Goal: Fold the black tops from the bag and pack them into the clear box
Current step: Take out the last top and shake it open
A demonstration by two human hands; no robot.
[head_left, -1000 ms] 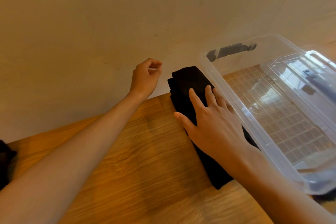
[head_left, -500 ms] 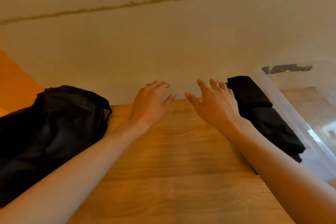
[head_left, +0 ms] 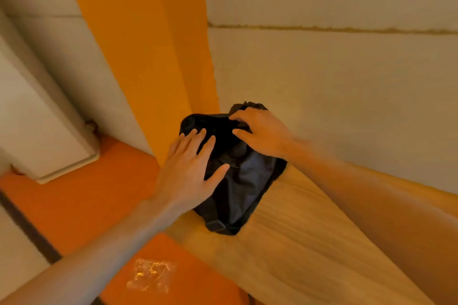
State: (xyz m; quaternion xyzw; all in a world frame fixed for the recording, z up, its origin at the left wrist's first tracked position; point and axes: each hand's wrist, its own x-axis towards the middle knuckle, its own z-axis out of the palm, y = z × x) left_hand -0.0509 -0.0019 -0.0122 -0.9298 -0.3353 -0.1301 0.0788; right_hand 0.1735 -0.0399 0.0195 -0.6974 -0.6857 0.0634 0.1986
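Black bag (head_left: 244, 181) on desk (head_left: 297, 242), far left corner, against wall (head_left: 322, 82). Left hand (head_left: 188, 168) flat on bag's left side, fingers (head_left: 207, 145) straight and spread, grasping nothing. Right hand (head_left: 262, 131) at bag's far top, curled, gripping fabric.

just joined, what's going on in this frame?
A person is working at the black bag, which sits on the corner of the wooden table. The left hand lies flat with spread fingers on the bag's left side. The right hand seems to pinch the fabric at its top opening. Nothing shows pulled out of it yet.
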